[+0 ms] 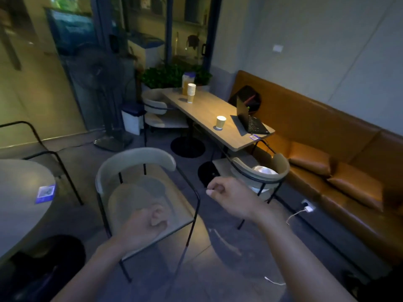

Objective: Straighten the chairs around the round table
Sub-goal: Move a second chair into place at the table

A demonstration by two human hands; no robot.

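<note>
No legible text. A blue-bordered code sticker [45,193] lies on the round table [19,188]; a similar sticker [254,137] on the long table [209,114]; both unreadable.

Under the left hand [146,223], the chair [139,188] had a matt, pale cloth-like seat and backrest on thin black metal tubing. To that hand's left, the round table [19,182] showed a smooth, dull grey top bearing a glossy blue-edged sticker [45,192]. Beyond the right hand [229,192], the long table [209,114] looked like light wood, and the sofa [340,153] like smooth tan leather.
</note>
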